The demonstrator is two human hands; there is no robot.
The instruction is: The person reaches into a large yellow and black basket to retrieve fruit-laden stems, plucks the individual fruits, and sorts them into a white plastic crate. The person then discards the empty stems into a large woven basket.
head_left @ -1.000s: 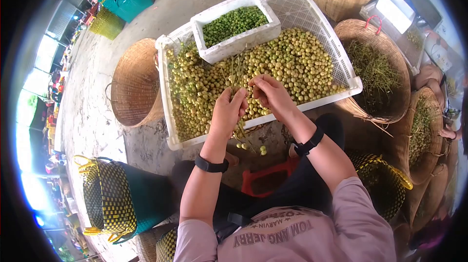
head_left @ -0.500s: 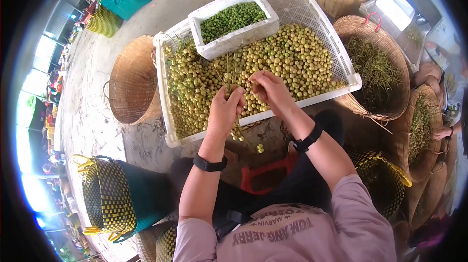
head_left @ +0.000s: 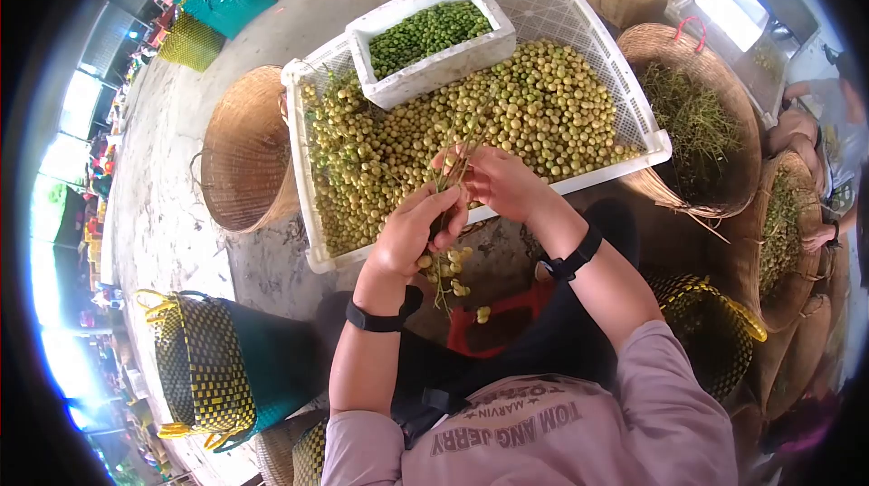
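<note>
My left hand (head_left: 423, 222) is closed around the stems of a bunch of small round yellow-green fruits (head_left: 454, 283), which dangle below it. Thin bare stems (head_left: 466, 138) stick up above my fingers. My right hand (head_left: 502, 183) meets the left one, its fingers curled at the upper stems; its exact grip is partly hidden. Both hands are over the near edge of a white plastic crate (head_left: 579, 180), where many loose fruits (head_left: 543, 97) lie. Fruits still on stems (head_left: 348, 128) are heaped at its left side.
A white foam box (head_left: 444, 70) of smaller green fruits rests on the crate. Wicker baskets stand left (head_left: 244, 160) and right (head_left: 634, 47), the right one full of stems (head_left: 692, 124). A woven yellow-black basket (head_left: 204, 364) is at lower left. Another person's hand (head_left: 819, 237) shows far right.
My left hand has moved toward me and slightly right with the bunch, which now hangs lower. My right hand has come in from the right to the stems above it.
</note>
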